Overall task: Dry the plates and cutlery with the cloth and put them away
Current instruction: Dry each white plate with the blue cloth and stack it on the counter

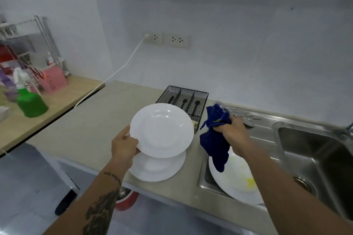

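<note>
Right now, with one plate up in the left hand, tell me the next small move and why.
Probably lower the held plate onto the white plate lying on the counter just beneath it. The left hand grips its rim directly over that plate, while the right hand holds the blue cloth off to the side, not touching the plate, so wiping looks finished.

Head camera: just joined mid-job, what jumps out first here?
The left hand holds a white plate up over another white plate on the counter. The right hand grips a blue cloth above a yellow-stained plate leaning in the sink.
</note>
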A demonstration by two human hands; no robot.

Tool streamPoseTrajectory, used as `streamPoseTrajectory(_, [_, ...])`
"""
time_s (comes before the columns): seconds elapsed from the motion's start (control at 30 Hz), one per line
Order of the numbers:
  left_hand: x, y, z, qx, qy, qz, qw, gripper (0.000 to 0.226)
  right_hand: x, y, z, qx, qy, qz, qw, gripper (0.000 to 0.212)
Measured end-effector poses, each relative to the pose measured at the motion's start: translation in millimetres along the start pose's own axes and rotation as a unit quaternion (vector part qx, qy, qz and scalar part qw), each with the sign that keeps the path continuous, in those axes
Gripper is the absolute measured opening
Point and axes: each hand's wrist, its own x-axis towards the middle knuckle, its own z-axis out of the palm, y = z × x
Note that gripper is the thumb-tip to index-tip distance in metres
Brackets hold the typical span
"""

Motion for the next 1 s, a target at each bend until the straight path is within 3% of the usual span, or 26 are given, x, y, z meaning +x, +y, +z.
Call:
streamPoseTrajectory(0.27, [22,-45,-27,0.054,0.029,-0.058,0.996,0.062,-9,11,45,0.019,-0.035,0.050,0.998,0.027])
streamPoseTrajectory(0.5, [24,-53,-36,0.167,0.030,-0.022,0.985,0.060,-14,21,61,0.004,-0.064,0.058,0.996,0.028])
streamPoseTrajectory(0.73, [17,-44,-30,0.386,0.034,0.062,0.920,0.042,-13,26,64,0.003,-0.065,0.079,0.995,0.028])
streamPoseTrajectory(1.0, [21,-38,-28,0.542,0.000,0.037,0.839,0.042,-14,25,49,0.031,-0.051,0.091,0.994,0.032])
